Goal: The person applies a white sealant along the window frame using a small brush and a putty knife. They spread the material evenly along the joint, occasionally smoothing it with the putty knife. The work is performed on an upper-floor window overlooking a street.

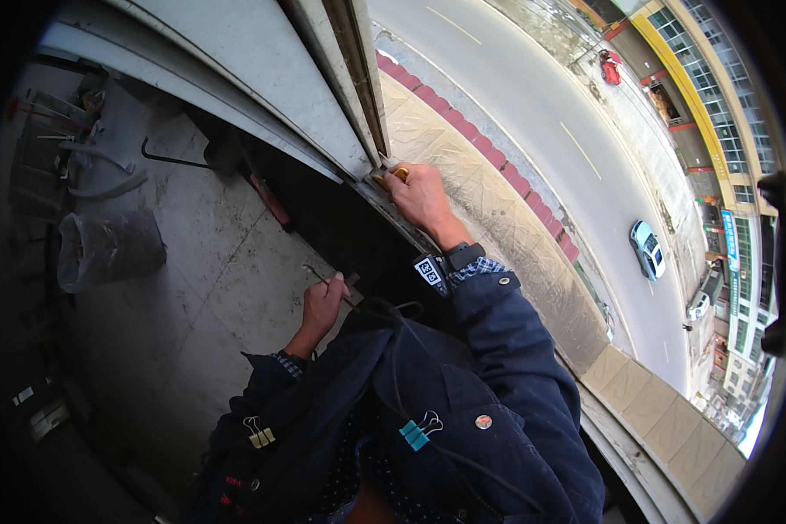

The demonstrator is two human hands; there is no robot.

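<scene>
My right hand [421, 203] is closed round a small yellow-orange object [399, 174], pressed at the lower corner of the window frame [363, 144]. Most of that object is hidden by the fingers, so its kind does not show. Lower and to the left, my left hand [323, 301] is closed on a thin, stick-like tool [313, 271]. Its slim end sticks out past the fingers toward the floor side, apart from the frame. On my right wrist sit a dark watch [465, 255] and a small tag with a black-and-white pattern [429, 271].
Beyond the sill, a concrete ledge [498, 231] drops off toward the street [576, 122], where a light blue car [646, 249] stands. Indoors, a translucent bag-like container [109, 249], a red-handled tool [269, 203] and a bent dark rod [173, 161] are on the left. A cable [395, 349] crosses my jacket.
</scene>
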